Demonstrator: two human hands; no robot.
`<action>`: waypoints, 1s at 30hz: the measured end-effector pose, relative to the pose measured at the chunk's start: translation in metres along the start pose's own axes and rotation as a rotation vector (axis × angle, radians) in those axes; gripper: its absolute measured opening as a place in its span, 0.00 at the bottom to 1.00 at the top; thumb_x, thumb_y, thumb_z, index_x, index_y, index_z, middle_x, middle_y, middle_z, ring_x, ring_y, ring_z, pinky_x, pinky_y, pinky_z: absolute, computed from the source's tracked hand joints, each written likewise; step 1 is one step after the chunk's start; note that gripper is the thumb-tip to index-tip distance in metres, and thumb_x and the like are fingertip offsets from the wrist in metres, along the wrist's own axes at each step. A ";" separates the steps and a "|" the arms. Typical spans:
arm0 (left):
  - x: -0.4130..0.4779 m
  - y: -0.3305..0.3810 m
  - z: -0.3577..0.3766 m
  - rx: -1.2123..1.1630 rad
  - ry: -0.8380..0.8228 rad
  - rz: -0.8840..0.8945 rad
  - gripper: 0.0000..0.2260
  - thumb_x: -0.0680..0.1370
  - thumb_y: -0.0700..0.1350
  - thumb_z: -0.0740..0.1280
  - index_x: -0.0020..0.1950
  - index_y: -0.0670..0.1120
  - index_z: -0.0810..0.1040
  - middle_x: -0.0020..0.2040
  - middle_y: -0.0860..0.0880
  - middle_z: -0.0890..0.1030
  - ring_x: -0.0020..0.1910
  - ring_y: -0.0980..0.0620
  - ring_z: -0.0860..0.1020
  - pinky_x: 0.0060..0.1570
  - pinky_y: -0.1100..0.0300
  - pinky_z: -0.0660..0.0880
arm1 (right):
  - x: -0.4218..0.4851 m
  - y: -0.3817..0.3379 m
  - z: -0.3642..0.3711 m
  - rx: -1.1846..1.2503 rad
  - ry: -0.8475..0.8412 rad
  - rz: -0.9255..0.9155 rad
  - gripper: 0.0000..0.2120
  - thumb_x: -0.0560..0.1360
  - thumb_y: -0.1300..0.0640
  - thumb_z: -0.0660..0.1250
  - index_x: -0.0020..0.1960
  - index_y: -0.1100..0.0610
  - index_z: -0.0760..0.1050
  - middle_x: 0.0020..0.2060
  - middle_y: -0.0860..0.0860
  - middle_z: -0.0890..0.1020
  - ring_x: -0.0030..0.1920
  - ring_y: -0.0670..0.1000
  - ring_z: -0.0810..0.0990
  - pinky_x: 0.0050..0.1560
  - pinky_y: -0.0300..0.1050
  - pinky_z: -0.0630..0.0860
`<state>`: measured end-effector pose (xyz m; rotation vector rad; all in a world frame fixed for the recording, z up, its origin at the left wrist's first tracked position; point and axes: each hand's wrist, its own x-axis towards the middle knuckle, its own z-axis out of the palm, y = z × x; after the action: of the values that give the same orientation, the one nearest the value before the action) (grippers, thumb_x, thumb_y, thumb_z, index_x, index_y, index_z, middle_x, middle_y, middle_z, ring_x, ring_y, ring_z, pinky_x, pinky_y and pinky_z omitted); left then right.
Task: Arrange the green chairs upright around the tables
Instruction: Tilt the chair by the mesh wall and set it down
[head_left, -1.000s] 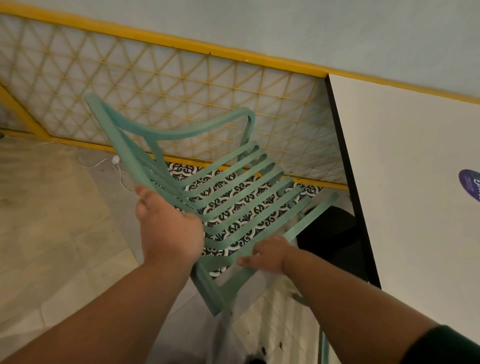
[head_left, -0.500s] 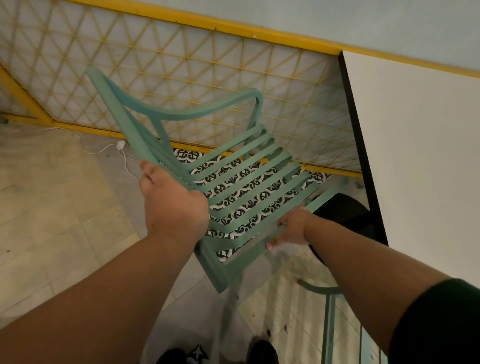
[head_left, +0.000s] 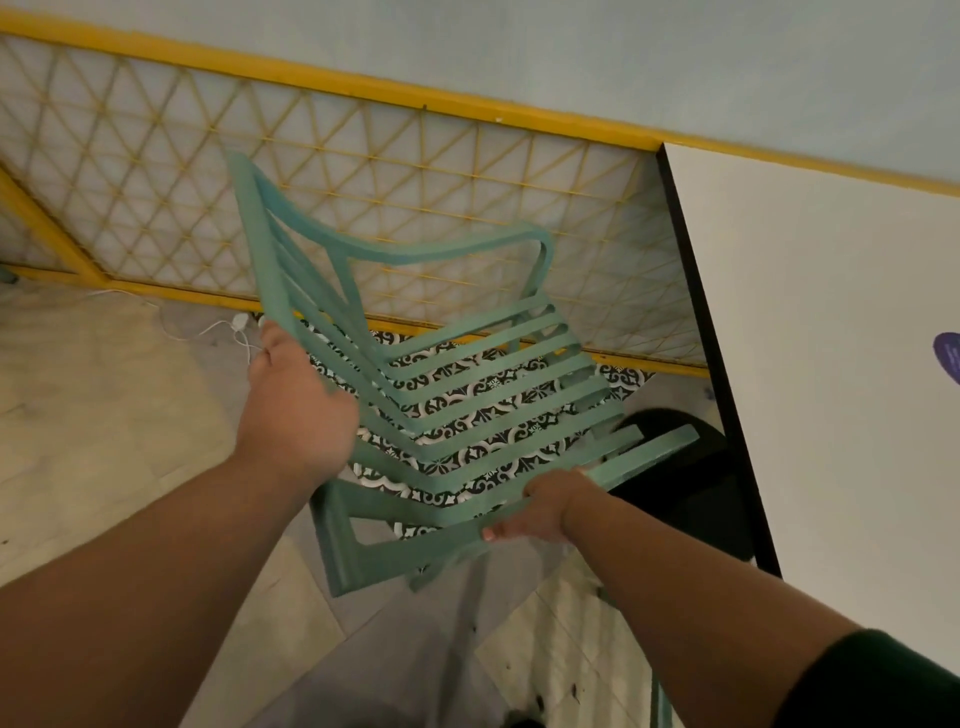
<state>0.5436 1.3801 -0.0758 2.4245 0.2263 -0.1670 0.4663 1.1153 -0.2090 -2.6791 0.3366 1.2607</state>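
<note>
As left hand and right hand clasp the green chair, patterned tiles show through it.

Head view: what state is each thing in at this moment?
Green chair: tilted, held in both hands.
Left hand: grips the chair's backrest edge.
Right hand: grips the chair's seat rail.
Table: standing, purple sticker on top.
Cable: lying loose on the floor.

Premises: probably café or casual dining area. Evidence: white-topped table with dark edge, round purple sticker, black pedestal base; green slatted chair; yellow lattice partition; black-and-white patterned floor tiles; pale blue wall.
</note>
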 end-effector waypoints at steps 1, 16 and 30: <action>0.003 -0.001 -0.002 0.009 -0.009 0.013 0.37 0.78 0.38 0.65 0.82 0.39 0.47 0.76 0.35 0.62 0.68 0.33 0.71 0.63 0.42 0.72 | -0.002 -0.003 0.002 0.021 0.001 0.002 0.71 0.41 0.10 0.55 0.74 0.51 0.73 0.76 0.57 0.71 0.79 0.65 0.60 0.79 0.65 0.54; 0.050 -0.010 -0.029 0.076 -0.100 0.110 0.31 0.77 0.35 0.64 0.77 0.42 0.55 0.59 0.32 0.76 0.48 0.36 0.79 0.41 0.49 0.74 | -0.015 -0.052 0.012 0.171 0.010 0.101 0.60 0.50 0.12 0.64 0.65 0.57 0.77 0.62 0.59 0.79 0.68 0.65 0.72 0.73 0.62 0.66; 0.062 -0.010 -0.028 0.246 -0.038 0.212 0.33 0.78 0.40 0.64 0.80 0.41 0.55 0.76 0.38 0.63 0.69 0.34 0.70 0.66 0.40 0.73 | -0.003 -0.048 0.026 0.126 -0.024 0.048 0.70 0.48 0.08 0.42 0.80 0.46 0.59 0.83 0.61 0.52 0.80 0.71 0.39 0.74 0.74 0.36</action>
<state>0.6036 1.4127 -0.0720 2.6660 -0.0735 -0.1531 0.4579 1.1682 -0.2210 -2.5625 0.4637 1.2404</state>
